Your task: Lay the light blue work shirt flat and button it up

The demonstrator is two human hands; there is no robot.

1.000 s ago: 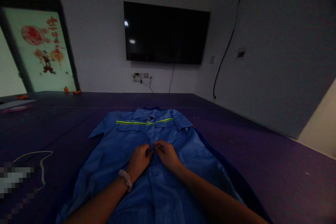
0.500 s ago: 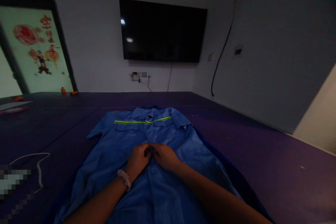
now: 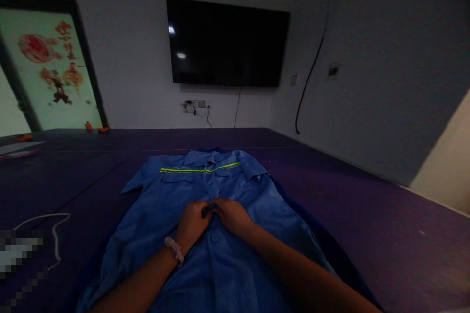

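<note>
A blue short-sleeved work shirt (image 3: 176, 205) with a yellow-green reflective stripe across the chest lies flat, front up, on a dark purple mat. My left hand (image 3: 193, 225), with a pale scrunchie on its wrist, and my right hand (image 3: 231, 216) meet at the shirt's front placket, mid-chest. Both have their fingers curled and pinched on the fabric at the closure. A round button (image 3: 214, 238) shows just below them.
The purple mat (image 3: 367, 215) spreads wide on all sides. A white cord (image 3: 51, 225) lies on it at the left. On the far wall hangs a black screen (image 3: 227, 41), with a socket and cables under it. A decorated glass door stands at the left.
My hands have stayed at the placket, fingers working closer together. The view has shifted slightly.
</note>
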